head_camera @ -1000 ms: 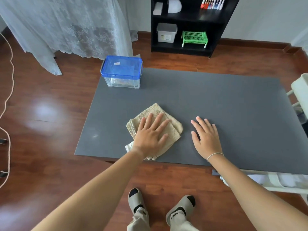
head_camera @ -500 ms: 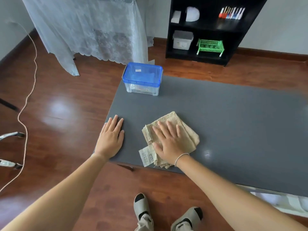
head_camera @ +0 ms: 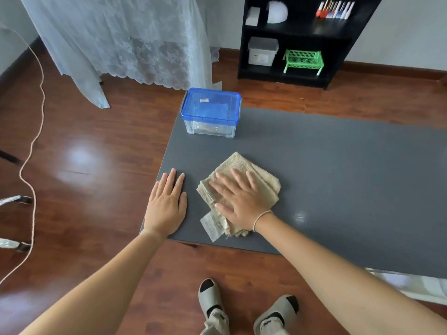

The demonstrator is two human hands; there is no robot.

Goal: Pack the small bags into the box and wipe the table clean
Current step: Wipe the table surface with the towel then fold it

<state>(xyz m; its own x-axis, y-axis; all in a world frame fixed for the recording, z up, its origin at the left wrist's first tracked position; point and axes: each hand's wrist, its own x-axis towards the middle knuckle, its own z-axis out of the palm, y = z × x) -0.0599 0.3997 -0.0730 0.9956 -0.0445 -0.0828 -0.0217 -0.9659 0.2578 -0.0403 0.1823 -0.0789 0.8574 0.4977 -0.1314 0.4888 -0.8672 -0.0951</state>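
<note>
- Right hand (head_camera: 242, 201) lies flat on the folded beige cloth (head_camera: 261, 180), fingers straight and spread, palm pressing down. Not curled round it.
- Cloth sits on the grey desk (head_camera: 338, 177), near the front edge, toward the left end. A white label (head_camera: 211, 226) sticks out from under the near-left corner of the cloth, just beside the right wrist.
- Thin bracelet (head_camera: 262, 217) on the right wrist.
- Left hand (head_camera: 167, 204) lies flat on bare desk at the front-left corner, fingers straight and close together, holding nothing. It is just left of the cloth, narrow gap, not touching it.
- Clear box (head_camera: 210, 124) with blue lid (head_camera: 212, 105) stands at the far-left corner of the desk, beyond both hands, well apart from the cloth. Lid is on. Something pale and orange shows low inside through the front wall; cannot tell what it is.
- No small bags lying loose on the desk.
- Black shelf (head_camera: 244, 44) against the far wall: grey-lidded white bin (head_camera: 262, 52) and a green basket (head_camera: 303, 60) on the lower level; small dark items in the basket, too small to tell. Upper level has a white round thing (head_camera: 277, 12) and a row of markers (head_camera: 335, 9).
- Lace curtain (head_camera: 125, 39) hangs at far left; a rope (head_camera: 31, 146) trails across the wood floor (head_camera: 96, 141).
- Person's feet in grey slippers (head_camera: 210, 296) at the desk's front edge.
</note>
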